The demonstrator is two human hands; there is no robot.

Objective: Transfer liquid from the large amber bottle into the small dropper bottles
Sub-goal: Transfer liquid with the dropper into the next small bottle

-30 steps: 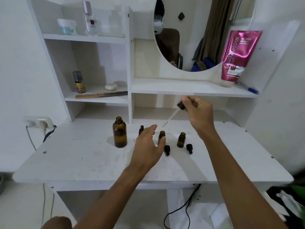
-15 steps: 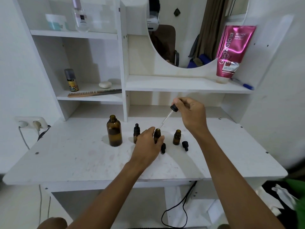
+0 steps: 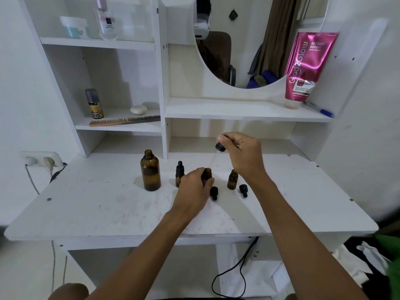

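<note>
The large amber bottle [image 3: 150, 172] stands uncapped on the white table [image 3: 108, 208]. To its right stands a small dropper bottle [image 3: 179, 176] with its black cap on. My left hand [image 3: 194, 187] grips the middle small bottle [image 3: 207, 174], which is uncapped. My right hand [image 3: 240, 152] holds a glass dropper [image 3: 217, 153] by its black bulb, slanted down with its tip at that bottle's mouth. A third small bottle [image 3: 232, 179] stands uncapped further right. Two black dropper caps [image 3: 213, 192] [image 3: 243, 190] lie on the table in front.
White shelves rise behind the table, holding a comb [image 3: 124, 121], a small spray can [image 3: 94, 103], a pink tube [image 3: 307, 66] and a blue pen [image 3: 320, 110]. A mirror [image 3: 249, 40] sits above. A wall socket [image 3: 41, 159] is at the left, and a black cable [image 3: 233, 271] hangs below.
My left hand moved forward and closed around the middle small bottle. My right hand lowered the dropper until its tip reached that bottle's mouth.
</note>
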